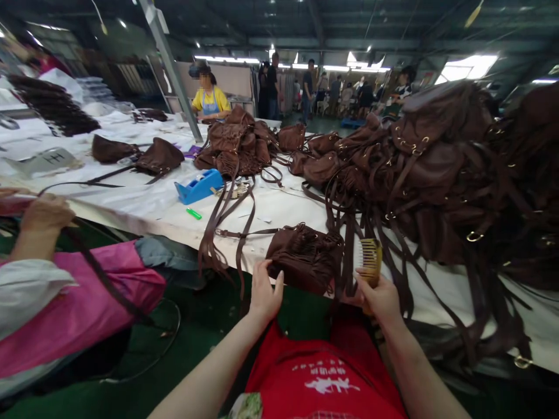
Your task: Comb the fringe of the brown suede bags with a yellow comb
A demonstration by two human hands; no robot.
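In front of me a dark brown bag (305,256) with fringe and a gathered top lies at the table's front edge. At its left end is my left hand (265,294), fingers and thumb apart, touching or very near the lower corner; it grips nothing that I can see. My right hand (381,299) is closed around an amber wide-toothed comb (370,259), held upright just right of the bag, its teeth pointing left. Brown straps hang between the bag and the comb. A thin strap with a buckle (225,233) runs left from the bag.
A large heap of brown bags (437,174) fills the table's right side, straps dangling over the edge. Behind lies a smaller bag pile (238,142). A blue tape dispenser (198,186) and a green cutter (193,213) lie left. A co-worker's hand (46,218) holds a strap at far left.
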